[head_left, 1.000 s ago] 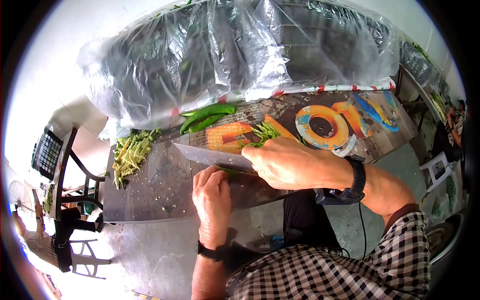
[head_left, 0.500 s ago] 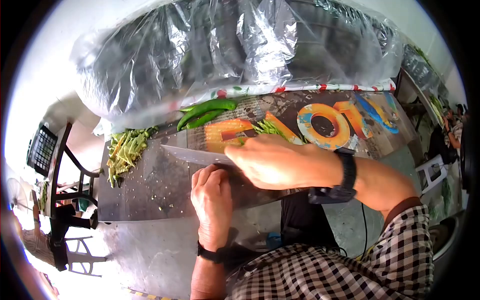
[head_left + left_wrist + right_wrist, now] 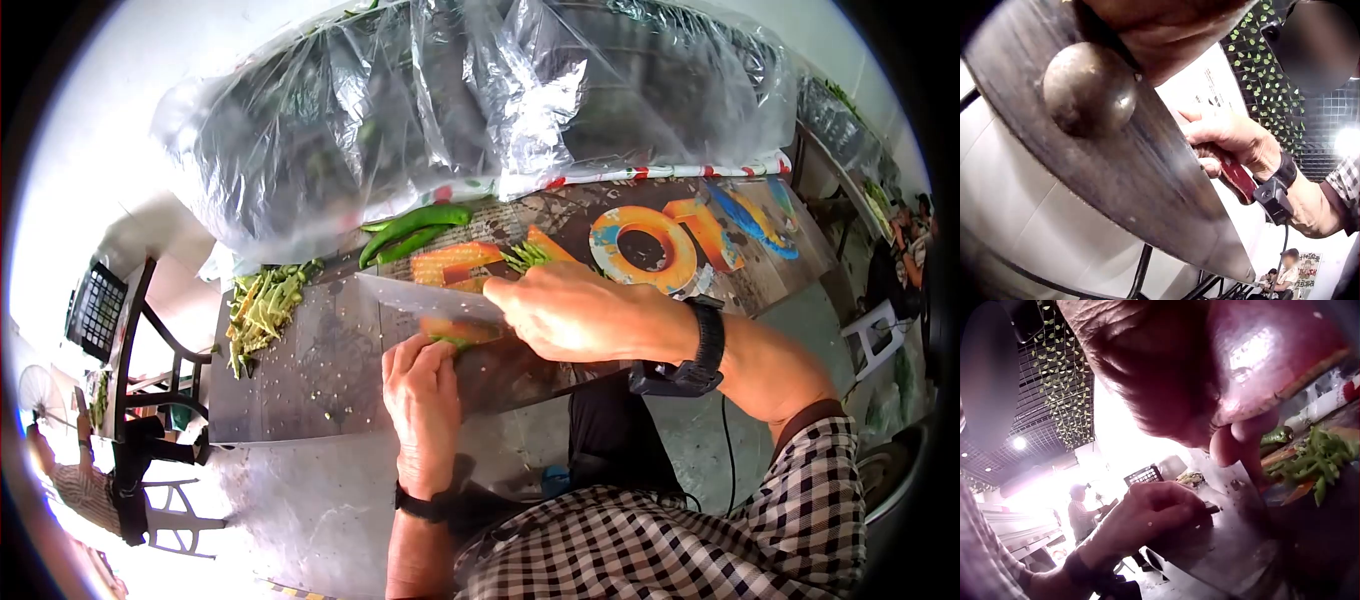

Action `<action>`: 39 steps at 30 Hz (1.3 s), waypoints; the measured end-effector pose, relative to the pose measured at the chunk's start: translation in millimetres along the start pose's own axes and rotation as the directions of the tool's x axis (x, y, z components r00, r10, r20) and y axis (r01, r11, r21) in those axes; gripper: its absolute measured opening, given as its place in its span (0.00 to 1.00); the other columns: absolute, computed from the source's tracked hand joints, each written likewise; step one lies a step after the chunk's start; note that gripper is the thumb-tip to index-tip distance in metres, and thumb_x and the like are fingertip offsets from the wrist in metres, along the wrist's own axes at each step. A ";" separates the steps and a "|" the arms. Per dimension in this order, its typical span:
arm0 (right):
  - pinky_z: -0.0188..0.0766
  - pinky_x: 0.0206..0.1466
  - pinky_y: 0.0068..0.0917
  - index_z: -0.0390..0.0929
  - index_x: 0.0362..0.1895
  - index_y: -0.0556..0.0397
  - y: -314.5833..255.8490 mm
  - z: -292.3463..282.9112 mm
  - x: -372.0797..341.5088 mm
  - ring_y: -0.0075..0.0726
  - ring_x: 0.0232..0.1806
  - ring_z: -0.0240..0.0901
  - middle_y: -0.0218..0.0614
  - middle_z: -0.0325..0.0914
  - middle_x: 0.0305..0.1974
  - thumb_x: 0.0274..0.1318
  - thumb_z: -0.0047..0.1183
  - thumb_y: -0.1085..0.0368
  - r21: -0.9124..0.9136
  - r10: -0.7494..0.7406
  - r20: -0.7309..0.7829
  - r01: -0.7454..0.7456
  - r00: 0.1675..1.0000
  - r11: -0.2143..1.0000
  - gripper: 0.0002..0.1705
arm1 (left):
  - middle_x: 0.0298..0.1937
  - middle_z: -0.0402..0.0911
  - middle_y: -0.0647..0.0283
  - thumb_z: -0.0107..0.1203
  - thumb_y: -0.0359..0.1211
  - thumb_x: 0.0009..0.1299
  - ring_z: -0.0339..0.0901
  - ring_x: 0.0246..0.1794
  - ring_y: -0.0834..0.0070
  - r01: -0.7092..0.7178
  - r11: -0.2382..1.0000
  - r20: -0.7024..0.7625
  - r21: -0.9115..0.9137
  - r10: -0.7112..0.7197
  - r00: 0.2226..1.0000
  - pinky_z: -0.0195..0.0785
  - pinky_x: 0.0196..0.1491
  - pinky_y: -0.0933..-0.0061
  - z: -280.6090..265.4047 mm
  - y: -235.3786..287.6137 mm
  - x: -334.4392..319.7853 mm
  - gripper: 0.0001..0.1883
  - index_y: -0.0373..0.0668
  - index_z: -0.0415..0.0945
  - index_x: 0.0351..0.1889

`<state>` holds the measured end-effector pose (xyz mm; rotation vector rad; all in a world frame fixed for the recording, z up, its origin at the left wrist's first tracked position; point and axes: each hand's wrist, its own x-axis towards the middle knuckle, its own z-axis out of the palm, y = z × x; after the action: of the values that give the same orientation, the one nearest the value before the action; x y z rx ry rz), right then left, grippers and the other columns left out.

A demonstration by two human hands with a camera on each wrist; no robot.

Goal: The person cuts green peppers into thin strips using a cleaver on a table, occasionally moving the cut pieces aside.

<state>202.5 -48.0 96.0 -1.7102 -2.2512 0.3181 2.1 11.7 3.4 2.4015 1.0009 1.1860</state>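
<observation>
My right hand (image 3: 585, 315) grips a kitchen knife by its red handle (image 3: 1238, 179), and the broad blade (image 3: 425, 296) points left across the tabletop. Just beyond the fingertips of my left hand (image 3: 422, 405), a piece of green pepper (image 3: 455, 338) lies on the table, held under the curled fingers. The blade's near edge sits close above that piece. In the right wrist view, strips of cut green pepper (image 3: 1319, 456) lie beside the knife hand, which partly hides them in the head view.
Whole green peppers (image 3: 415, 232) lie toward the back of the table (image 3: 300, 405). A heap of pale pepper cores and scraps (image 3: 265, 312) is at the left. Clear plastic sheeting (image 3: 480, 110) covers a bulky rack along the far side. A person (image 3: 95, 480) sits at far left.
The knife slid left, then came back right and now stands slightly farther from me, with more of the pepper piece showing below it. My left hand has stayed nearly in place.
</observation>
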 end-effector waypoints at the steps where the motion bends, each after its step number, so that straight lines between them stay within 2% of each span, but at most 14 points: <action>1: 0.65 0.24 0.48 0.66 0.33 0.61 7.4 7.3 -0.5 0.58 0.20 0.72 0.50 0.71 0.17 0.58 0.49 0.73 0.083 -0.012 -0.071 0.018 0.997 0.996 0.05 | 0.44 0.82 0.55 0.58 0.21 0.61 0.77 0.47 0.57 0.006 1.000 -0.002 -0.010 -0.006 1.000 0.70 0.53 0.62 0.0 0.3 -0.7 0.07 0.36 0.81 0.37; 7: 0.67 0.26 0.47 0.68 0.34 0.60 -4.1 -0.8 -7.3 0.59 0.22 0.74 0.51 0.73 0.18 0.57 0.51 0.72 0.085 -0.074 -0.134 0.086 0.988 0.993 0.06 | 0.44 0.83 0.54 0.57 0.20 0.62 0.79 0.46 0.57 0.001 1.000 0.001 -0.021 -0.001 1.000 0.72 0.52 0.63 -2.8 2.6 -2.9 0.07 0.35 0.81 0.37; 11: 0.72 0.29 0.51 0.73 0.33 0.61 -8.4 3.8 -4.4 0.60 0.24 0.77 0.52 0.76 0.20 0.57 0.48 0.70 0.077 -0.022 -0.076 0.028 0.997 0.997 0.05 | 0.44 0.83 0.54 0.56 0.19 0.62 0.79 0.47 0.57 -0.015 0.999 0.006 -0.030 0.015 1.000 0.72 0.53 0.63 -3.1 -0.1 -4.0 0.08 0.35 0.81 0.38; 20: 0.71 0.28 0.49 0.71 0.31 0.61 -9.6 5.8 -2.1 0.59 0.23 0.77 0.53 0.75 0.19 0.55 0.49 0.72 0.080 -0.057 -0.051 0.061 0.997 0.995 0.04 | 0.45 0.83 0.54 0.54 0.18 0.62 0.79 0.48 0.57 -0.003 0.999 0.014 -0.048 0.003 1.000 0.71 0.54 0.63 -3.7 -0.8 -3.7 0.08 0.34 0.81 0.38; 26: 0.71 0.27 0.48 0.69 0.28 0.60 -10.5 2.5 2.7 0.57 0.22 0.75 0.49 0.73 0.18 0.53 0.50 0.72 0.056 -0.083 0.014 0.082 0.996 0.995 0.04 | 0.45 0.83 0.54 0.54 0.19 0.62 0.79 0.48 0.57 0.015 0.998 0.015 -0.066 -0.014 1.000 0.72 0.54 0.63 -3.3 -0.9 -3.6 0.08 0.34 0.81 0.37; 29: 0.66 0.25 0.47 0.66 0.33 0.58 -4.0 6.2 16.7 0.57 0.21 0.74 0.48 0.72 0.18 0.57 0.51 0.71 0.066 -0.218 -0.017 0.219 0.976 0.973 0.06 | 0.44 0.83 0.54 0.55 0.19 0.62 0.79 0.48 0.57 0.020 0.998 0.014 -0.058 -0.019 1.000 0.72 0.54 0.63 -4.0 -0.9 -2.7 0.08 0.34 0.81 0.37; 32: 0.66 0.25 0.47 0.67 0.32 0.59 -9.5 12.3 30.3 0.57 0.22 0.74 0.49 0.72 0.18 0.57 0.50 0.70 0.014 -0.143 0.016 0.143 0.990 0.990 0.06 | 0.43 0.83 0.53 0.55 0.19 0.62 0.79 0.47 0.56 0.021 0.998 0.013 -0.063 -0.020 1.000 0.72 0.53 0.63 -3.3 1.6 -1.5 0.07 0.34 0.81 0.37; 36: 0.73 0.28 0.47 0.70 0.35 0.60 -18.5 28.3 49.6 0.59 0.25 0.78 0.50 0.77 0.23 0.55 0.51 0.70 0.003 -0.098 0.004 0.098 0.995 0.995 0.06 | 0.43 0.83 0.53 0.56 0.20 0.62 0.79 0.47 0.56 0.013 1.000 -0.006 -0.019 -0.014 1.000 0.72 0.52 0.63 -1.9 2.9 -1.4 0.05 0.33 0.80 0.35; 37: 0.75 0.31 0.49 0.71 0.36 0.60 -16.0 32.7 53.1 0.59 0.29 0.80 0.51 0.79 0.25 0.54 0.50 0.69 0.001 -0.215 -0.063 0.216 0.975 0.976 0.07 | 0.43 0.83 0.54 0.56 0.21 0.62 0.79 0.46 0.56 0.000 1.000 0.003 -0.021 0.000 1.000 0.72 0.51 0.62 -1.3 1.5 -2.1 0.06 0.35 0.80 0.36; 39: 0.75 0.31 0.49 0.72 0.35 0.60 -15.0 29.5 57.2 0.59 0.29 0.80 0.51 0.79 0.26 0.55 0.50 0.69 -0.034 -0.167 -0.012 0.166 0.986 0.986 0.07 | 0.44 0.82 0.57 0.55 0.22 0.62 0.78 0.46 0.55 -0.022 1.000 0.016 -0.020 0.022 1.000 0.73 0.51 0.61 -2.0 -5.7 -3.1 0.06 0.38 0.80 0.36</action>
<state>164.0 3.2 79.4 -1.5214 -2.3818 0.2311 -3.4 13.5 -0.1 2.4091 0.9550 1.1761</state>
